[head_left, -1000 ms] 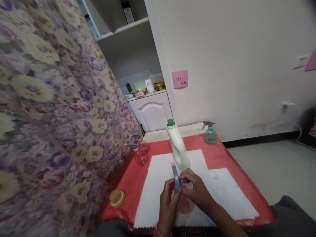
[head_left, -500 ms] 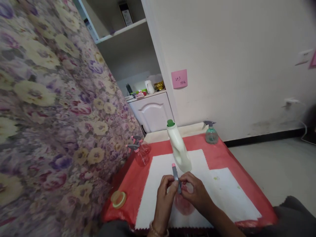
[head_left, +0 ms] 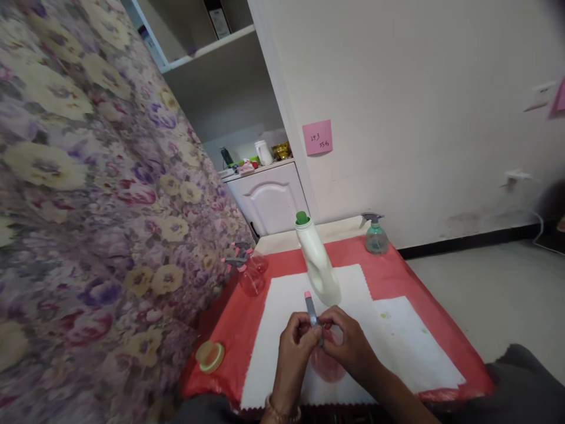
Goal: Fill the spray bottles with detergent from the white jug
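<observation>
Near the front of the table stands a pink see-through spray bottle [head_left: 327,366] with a grey trigger head [head_left: 311,306] and a pink nozzle tip pointing away from me. My left hand [head_left: 296,347] pinches the head from the left, thumb on top. From the other side, my right hand [head_left: 348,338] closes its fingers at the head and neck, partly hiding them. Just beyond my hands is a pale green jug-like bottle [head_left: 318,262] with a handle, a green piece [head_left: 302,218] at its mouth.
Two more pink spray bottles [head_left: 251,281] stand at the table's left edge. A green spray bottle [head_left: 376,240] is at the back right. A yellowish round lid [head_left: 210,357] lies front left. White cloth [head_left: 269,330] covers part of the red tablecloth [head_left: 229,330].
The whole view has shifted slightly. Both hands keep almost the same hold on the spray bottle's head; the bottles around them have not moved.
</observation>
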